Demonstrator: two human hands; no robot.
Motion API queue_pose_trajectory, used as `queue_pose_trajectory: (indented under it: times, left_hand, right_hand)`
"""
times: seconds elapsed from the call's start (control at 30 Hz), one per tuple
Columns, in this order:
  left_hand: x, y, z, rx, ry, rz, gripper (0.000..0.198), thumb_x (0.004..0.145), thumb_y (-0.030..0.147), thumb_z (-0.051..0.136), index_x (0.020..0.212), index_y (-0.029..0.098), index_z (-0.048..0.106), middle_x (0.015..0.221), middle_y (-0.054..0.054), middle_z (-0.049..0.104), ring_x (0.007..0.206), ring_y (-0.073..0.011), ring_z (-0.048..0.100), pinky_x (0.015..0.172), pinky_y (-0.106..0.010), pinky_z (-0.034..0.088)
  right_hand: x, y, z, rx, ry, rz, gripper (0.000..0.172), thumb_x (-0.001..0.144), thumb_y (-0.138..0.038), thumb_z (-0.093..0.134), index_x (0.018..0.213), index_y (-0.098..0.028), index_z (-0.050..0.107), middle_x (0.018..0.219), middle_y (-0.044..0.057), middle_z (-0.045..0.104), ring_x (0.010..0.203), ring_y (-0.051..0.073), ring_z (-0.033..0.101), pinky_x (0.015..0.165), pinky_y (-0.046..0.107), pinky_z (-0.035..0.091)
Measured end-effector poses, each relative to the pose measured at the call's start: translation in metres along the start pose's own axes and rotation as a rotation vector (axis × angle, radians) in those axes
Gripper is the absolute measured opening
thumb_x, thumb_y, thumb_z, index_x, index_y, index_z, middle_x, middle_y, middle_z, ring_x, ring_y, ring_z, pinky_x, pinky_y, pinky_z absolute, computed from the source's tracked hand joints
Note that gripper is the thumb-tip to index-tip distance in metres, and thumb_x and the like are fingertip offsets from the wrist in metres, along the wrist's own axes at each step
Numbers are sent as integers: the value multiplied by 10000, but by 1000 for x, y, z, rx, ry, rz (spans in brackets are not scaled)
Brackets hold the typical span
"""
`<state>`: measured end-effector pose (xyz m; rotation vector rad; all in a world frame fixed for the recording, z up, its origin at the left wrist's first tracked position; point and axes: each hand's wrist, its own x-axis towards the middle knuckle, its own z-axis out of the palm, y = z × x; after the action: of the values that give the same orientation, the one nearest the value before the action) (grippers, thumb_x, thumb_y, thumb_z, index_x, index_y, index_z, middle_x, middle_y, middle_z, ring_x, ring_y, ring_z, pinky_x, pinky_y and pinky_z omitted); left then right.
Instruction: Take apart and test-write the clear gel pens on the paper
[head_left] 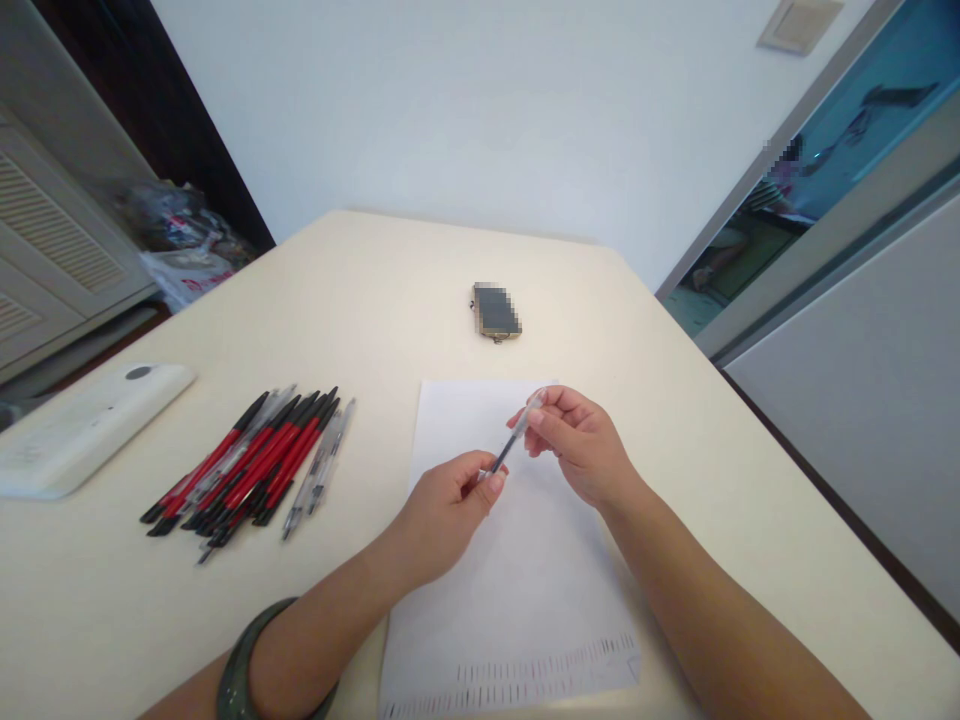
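Observation:
A clear pen with a dark inner refill (513, 440) is held at a slant over the white paper (517, 580). My left hand (454, 510) pinches its lower end. Around its upper, frosted end the fingers of my right hand (574, 435) are closed. Rows of short ink strokes run along the paper's near edge. To the left lies a pile of red-and-black pens (262, 460) mixed with clear ones. Two clear pens (321, 470) rest at the pile's right side. A green bangle (259, 660) circles my left forearm.
A small dark, blurred-out object with a gold-coloured frame (496, 311) lies beyond the paper. At the table's left edge is a white flat plastic device (90, 430). Behind the cream table (390, 290) stands a wall. A person (780, 185) is visible through the doorway at right.

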<state>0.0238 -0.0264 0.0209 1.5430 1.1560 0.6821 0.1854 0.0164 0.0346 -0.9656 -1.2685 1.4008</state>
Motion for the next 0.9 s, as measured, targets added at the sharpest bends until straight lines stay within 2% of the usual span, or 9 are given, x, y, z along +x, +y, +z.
queue_pose_trajectory:
  times: [0.3, 0.57, 0.7, 0.9]
  left_hand:
    - [0, 1, 0, -10, 0, -4, 234, 808, 361, 374, 854, 180, 515, 577, 57, 352, 520, -83, 338, 471, -201, 262]
    - [0, 2, -1, -35, 15, 33, 200, 812, 319, 375, 767, 168, 500, 580, 54, 357, 533, -80, 345, 487, -203, 276]
    - [0, 3, -1, -43, 35, 28, 210, 807, 339, 379, 792, 173, 507, 590, 53, 361, 530, -80, 360, 489, -201, 300]
    - [-1, 4, -1, -78, 53, -5, 238, 806, 369, 369, 853, 181, 507, 570, 58, 384, 467, -71, 369, 454, -197, 321]
  right_hand:
    - [-3, 1, 5, 61, -23, 41, 185, 699, -287, 575, 806, -171, 479, 757, 49, 631, 565, 96, 540, 535, 245, 427]
    - [-3, 3, 6, 71, -13, 45, 154, 704, -271, 575, 783, -173, 487, 759, 45, 637, 544, 88, 538, 538, 240, 423]
    - [-3, 4, 7, 79, 3, 37, 168, 686, -271, 594, 780, -172, 497, 715, 33, 632, 515, 85, 518, 520, 238, 418]
    - [-4, 4, 8, 8, 15, 13, 248, 689, -276, 593, 907, -166, 554, 762, 44, 615, 541, 86, 505, 541, 254, 428]
